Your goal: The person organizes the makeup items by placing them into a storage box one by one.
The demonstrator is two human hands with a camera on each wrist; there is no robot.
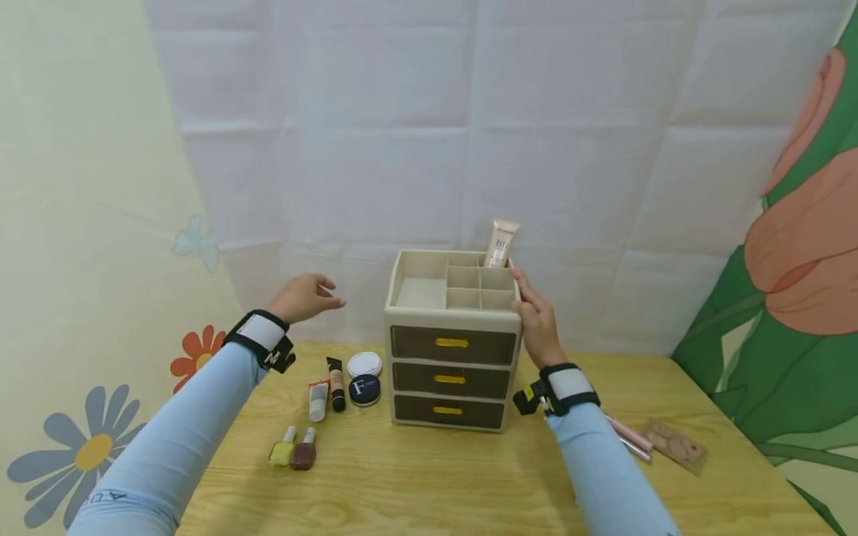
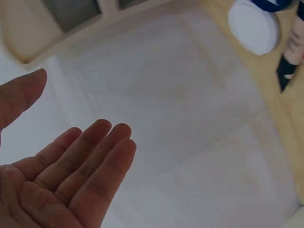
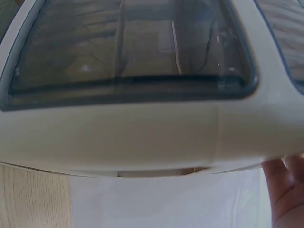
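A cream desktop organizer [image 1: 453, 317] with three dark drawers stands upright on the table, its top divided into compartments. My right hand [image 1: 538, 324] rests against its right side near the upper edge, one finger lying along the rim. In the right wrist view, the fingers [image 3: 280, 183] touch the organizer's wall [image 3: 118, 135]; the thumb is out of sight there. A beige cream tube [image 1: 499, 244] stands tilted in a back-right compartment. To the left of the organizer, my left hand [image 1: 303, 296] hovers apart from it, palm empty and fingers extended, as the left wrist view shows.
Left of the organizer lie a dark blue round compact [image 1: 365, 390], a white round piece [image 1: 364, 364], a black-capped tube [image 1: 337, 385] and a small white tube [image 1: 318, 400]. Two nail polish bottles [image 1: 304, 452] sit nearer. Pink sticks [image 1: 630, 433] and a patterned card [image 1: 677, 445] lie right.
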